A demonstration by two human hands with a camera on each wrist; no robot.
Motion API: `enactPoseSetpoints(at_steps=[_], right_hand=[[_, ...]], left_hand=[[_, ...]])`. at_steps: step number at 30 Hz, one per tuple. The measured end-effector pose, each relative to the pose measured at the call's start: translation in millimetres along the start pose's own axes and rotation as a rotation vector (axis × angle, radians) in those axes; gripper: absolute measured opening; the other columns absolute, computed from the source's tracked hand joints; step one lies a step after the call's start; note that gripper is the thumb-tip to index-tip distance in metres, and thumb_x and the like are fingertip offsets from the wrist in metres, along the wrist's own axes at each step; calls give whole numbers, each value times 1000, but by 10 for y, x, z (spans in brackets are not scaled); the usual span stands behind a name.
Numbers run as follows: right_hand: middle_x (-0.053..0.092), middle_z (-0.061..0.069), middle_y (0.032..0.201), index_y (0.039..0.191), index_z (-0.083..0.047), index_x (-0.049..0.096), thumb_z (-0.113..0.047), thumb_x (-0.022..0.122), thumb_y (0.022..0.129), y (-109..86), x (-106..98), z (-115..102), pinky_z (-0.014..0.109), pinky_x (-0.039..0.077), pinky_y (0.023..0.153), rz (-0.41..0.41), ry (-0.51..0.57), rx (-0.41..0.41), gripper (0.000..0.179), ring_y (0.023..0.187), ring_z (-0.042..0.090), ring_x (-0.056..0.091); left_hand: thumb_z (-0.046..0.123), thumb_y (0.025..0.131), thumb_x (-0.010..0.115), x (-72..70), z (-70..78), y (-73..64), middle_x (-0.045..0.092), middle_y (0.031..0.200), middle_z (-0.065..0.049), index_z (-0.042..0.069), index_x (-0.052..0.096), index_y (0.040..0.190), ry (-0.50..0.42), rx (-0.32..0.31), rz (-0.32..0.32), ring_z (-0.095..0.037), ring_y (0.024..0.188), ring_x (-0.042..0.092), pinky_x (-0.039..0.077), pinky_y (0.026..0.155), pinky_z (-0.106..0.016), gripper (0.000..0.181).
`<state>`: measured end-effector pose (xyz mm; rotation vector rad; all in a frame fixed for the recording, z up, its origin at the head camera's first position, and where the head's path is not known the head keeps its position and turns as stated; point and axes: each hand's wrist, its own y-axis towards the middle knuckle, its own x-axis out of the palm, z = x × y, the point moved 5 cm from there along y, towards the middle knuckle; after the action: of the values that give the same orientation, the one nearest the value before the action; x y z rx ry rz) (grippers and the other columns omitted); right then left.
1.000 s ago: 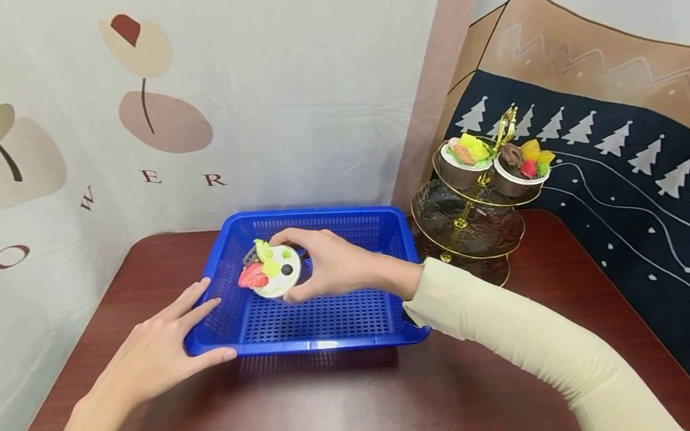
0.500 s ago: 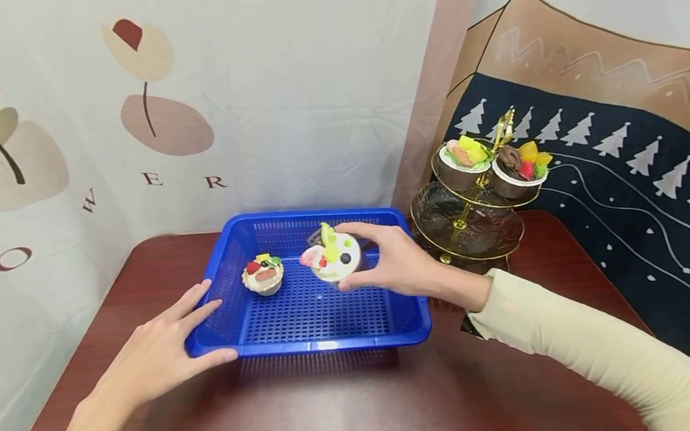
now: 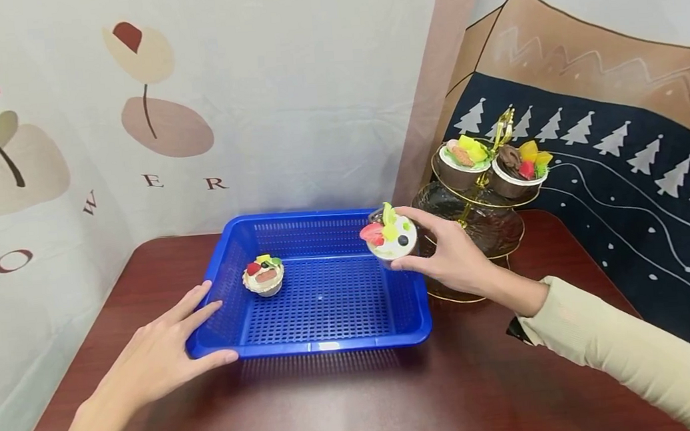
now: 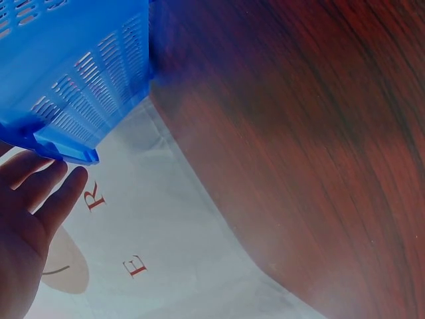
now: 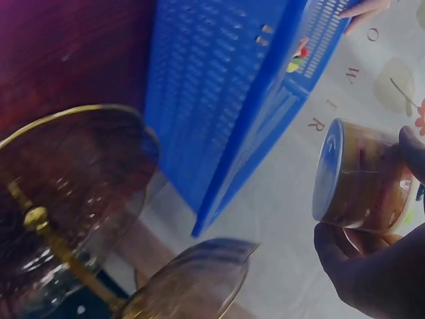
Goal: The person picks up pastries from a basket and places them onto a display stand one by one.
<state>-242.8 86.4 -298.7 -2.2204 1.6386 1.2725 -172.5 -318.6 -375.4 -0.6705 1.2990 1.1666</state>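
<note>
My right hand (image 3: pixel 452 255) grips a cup cake (image 3: pixel 396 238) topped with white cream, strawberry, a dark berry and green pieces, above the right rim of the blue basket (image 3: pixel 330 345). In the right wrist view the cup cake (image 5: pixel 365 176) shows its clear, flat-bottomed side, with thumb and fingers around it. My left hand (image 3: pixel 150 352) rests on the basket's left front corner with fingers spread, and its fingertips touch the rim in the left wrist view. Inside the basket, at the left, sits a small fruit tart (image 3: pixel 264 276) with a pale crust.
A tiered stand (image 3: pixel 505 228) with gold rims and dark glass-like plates stands right of the basket. Its top tier bears two brown cups, a fruit-topped one (image 3: pixel 464 162) and a chocolate one (image 3: pixel 520 170). A wall cloth (image 3: pixel 290 112) hangs behind the wooden table (image 3: pixel 334 410).
My right hand has carried the cup cake rightward, from over the basket's left part to its right rim near the stand. The fruit tart has come into sight. My left hand stays put.
</note>
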Motion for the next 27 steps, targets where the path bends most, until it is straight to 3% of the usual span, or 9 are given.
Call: enactPoseSetpoints(at_steps=[5,12,27], right_hand=[[61,12,135,143,-9,51,-22,89,75,-83,-120,104,50,51,94,43,-58,36,80,117,27,60],[60,15,136,145,-10,50,-23,87,78,-166,-241,196,52,49,95,64,-83,80,79,117,30,59],[60,17,136,142,-4,53,-22,90,75,-341,-435,432,55,43,99,204,-144,96,79,120,33,57]], left_hand=[[71,74,72,-8,-1,-2,39,156,-11,10,61,137,1,1,-7,-43,128,51,49,87,-61,88],[71,75,72,-4,-7,-3,39,156,-11,10,61,137,7,-1,-5,-43,127,52,49,86,-61,87],[70,75,73,-4,2,-6,39,156,-11,10,61,137,5,3,-3,-43,127,52,49,86,-61,87]])
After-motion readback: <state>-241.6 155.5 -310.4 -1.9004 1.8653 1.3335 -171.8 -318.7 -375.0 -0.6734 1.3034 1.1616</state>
